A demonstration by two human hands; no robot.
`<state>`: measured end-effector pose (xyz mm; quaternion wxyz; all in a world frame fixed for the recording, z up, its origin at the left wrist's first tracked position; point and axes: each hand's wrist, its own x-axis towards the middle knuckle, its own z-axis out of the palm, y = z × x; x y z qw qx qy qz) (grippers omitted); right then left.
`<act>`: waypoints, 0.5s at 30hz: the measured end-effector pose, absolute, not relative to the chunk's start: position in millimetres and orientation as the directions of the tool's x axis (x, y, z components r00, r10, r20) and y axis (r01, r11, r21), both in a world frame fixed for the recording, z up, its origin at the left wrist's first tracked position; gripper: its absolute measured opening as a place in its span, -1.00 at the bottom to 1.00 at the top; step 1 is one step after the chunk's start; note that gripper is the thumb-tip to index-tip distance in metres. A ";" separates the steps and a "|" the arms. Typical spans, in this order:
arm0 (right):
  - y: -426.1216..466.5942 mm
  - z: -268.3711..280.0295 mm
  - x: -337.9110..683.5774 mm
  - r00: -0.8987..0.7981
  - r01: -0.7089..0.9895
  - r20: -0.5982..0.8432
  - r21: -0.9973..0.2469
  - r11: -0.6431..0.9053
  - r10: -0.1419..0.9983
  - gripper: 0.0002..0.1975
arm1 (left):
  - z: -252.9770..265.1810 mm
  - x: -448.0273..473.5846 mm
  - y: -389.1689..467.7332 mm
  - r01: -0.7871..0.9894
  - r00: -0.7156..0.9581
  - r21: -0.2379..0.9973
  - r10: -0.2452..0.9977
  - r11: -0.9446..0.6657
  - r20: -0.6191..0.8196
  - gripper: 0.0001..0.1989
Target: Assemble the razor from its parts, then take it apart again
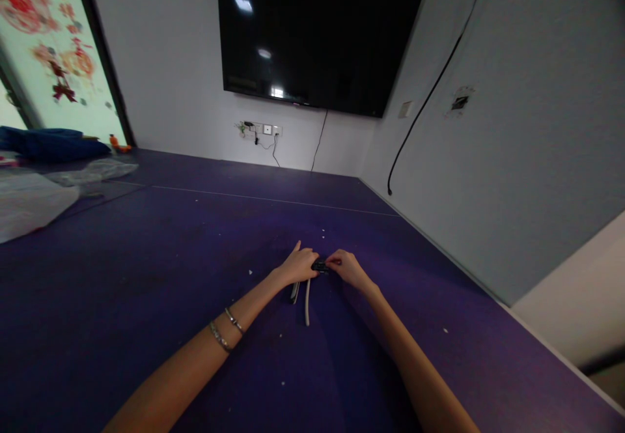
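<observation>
Looks like a home room. Large flat black TV [317, 36] hangs on the far pale-grey wall [166, 62], row of white plastic socket plates [267, 129] below. Far left: red-and-orange decorations [61, 81] on a dark-framed, pale translucent panel [41, 97]. Right grey wall [527, 159] has a rough-edged hole [459, 103].

Both bare arms [195, 363] reach forward and converge, the left hand [299, 265] curled, the right hand [347, 267] pinching.

Black piece [319, 266]; pale strip [307, 304] near
</observation>
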<state>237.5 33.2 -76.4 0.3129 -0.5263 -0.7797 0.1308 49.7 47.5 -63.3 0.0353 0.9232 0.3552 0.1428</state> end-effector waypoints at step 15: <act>33.8 -98.4 262.2 -0.115 0.880 0.506 -0.347 0.324 0.855 -0.77 | -61.7 50.2 44.5 0.646 0.704 0.148 0.660 -0.748 0.261 -0.62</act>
